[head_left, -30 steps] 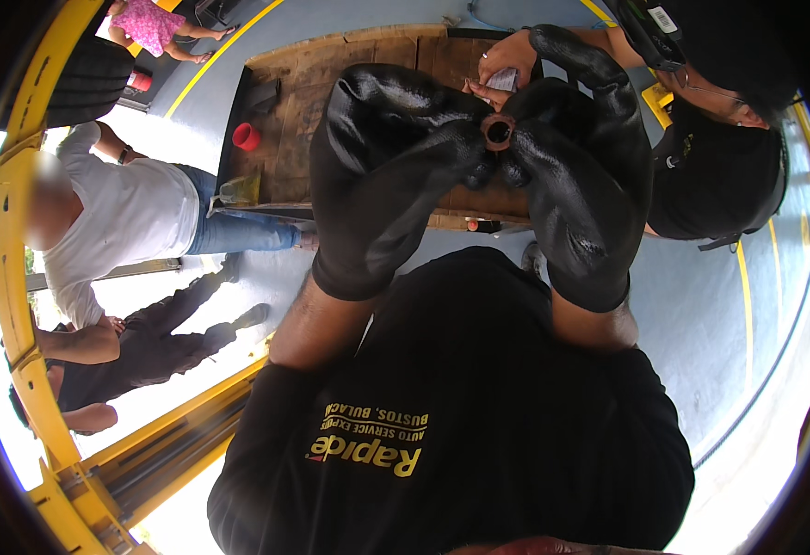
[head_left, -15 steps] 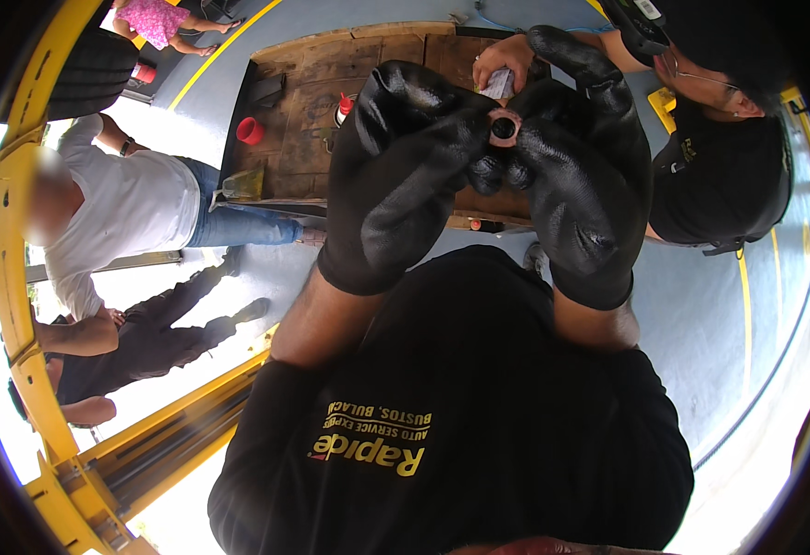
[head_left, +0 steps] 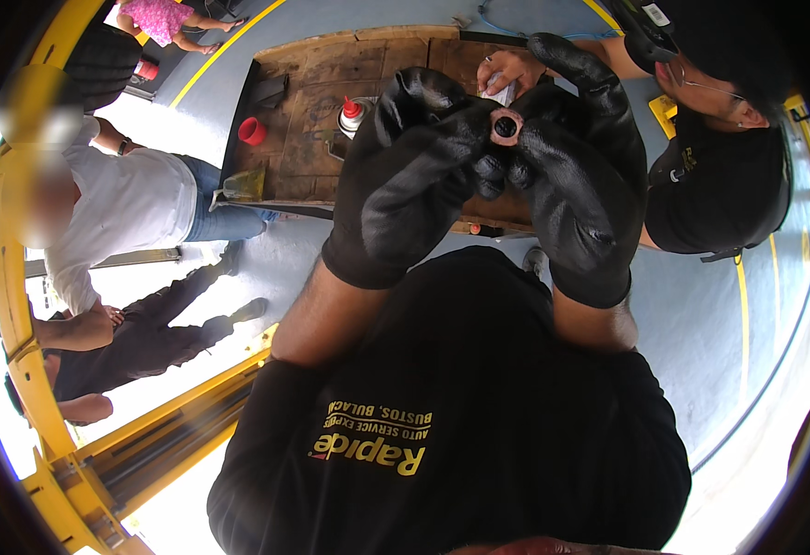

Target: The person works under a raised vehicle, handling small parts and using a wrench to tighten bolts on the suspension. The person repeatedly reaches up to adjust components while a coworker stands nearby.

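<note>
The gloved left hand (head_left: 414, 180) and right hand (head_left: 585, 171) are pinching a copper-coloured ring (head_left: 516, 135) between closed fingertips, near the worktop (head_left: 317, 65), seemingly inspecting it; any turning would be calling for steady pinches.

Glare washes out the bright lower left.

Wore on the left hand (head_left: 405, 185) and right hand (head_left: 585, 190) black gloves (head_left: 599, 139), glossy across the fingers, duller at the cuffs. Held between both hands a ring (head_left: 518, 129) of matt, copper-toned, metal-looking material. Had beyond the hands a table top (head_left: 308, 92) of worn, rough-looking wood; left of the left hand, a smooth red plastic-looking cup (head_left: 252, 131); below both hands, a shirt (head_left: 460, 361) of matt black cloth.
</note>
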